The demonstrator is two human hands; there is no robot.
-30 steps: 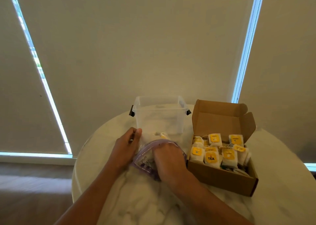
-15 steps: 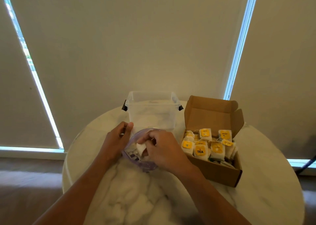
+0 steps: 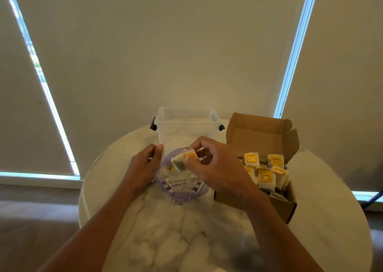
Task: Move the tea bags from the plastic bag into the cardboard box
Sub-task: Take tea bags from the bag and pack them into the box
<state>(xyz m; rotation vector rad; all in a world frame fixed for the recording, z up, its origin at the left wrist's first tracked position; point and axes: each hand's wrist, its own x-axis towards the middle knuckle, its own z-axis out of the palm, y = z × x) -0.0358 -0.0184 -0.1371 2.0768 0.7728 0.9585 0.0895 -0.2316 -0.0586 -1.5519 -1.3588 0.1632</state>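
A: What is held in the right hand [image 3: 215, 168]?

B: A single tea bag [image 3: 179, 162], white with a yellow tag, is pinched between the thumb and the curled fingers [image 3: 200, 142]. It is held tilted, just above the open mouth of the plastic bag [image 3: 182, 189].

A: And how is the left hand [image 3: 143, 168] placed?

B: The left edge of the bag's mouth is gripped by it, with the fingers curled at the rim. The purple-banded opening is turned upward and is seen gaping wide.

A: Where is the plastic bag set?

B: It is laid on the round marbled surface [image 3: 165, 230], directly in front of a clear tub [image 3: 186, 126] with dark latches, and just beside the cardboard box [image 3: 284, 207], to its left.

A: What can be said of the box?

B: It is stood open, with its lid flap raised at the back. Rows of yellow-tagged tea bags [image 3: 266, 175] are packed inside it. The pinched tea bag is well clear of the box, over the plastic bag.
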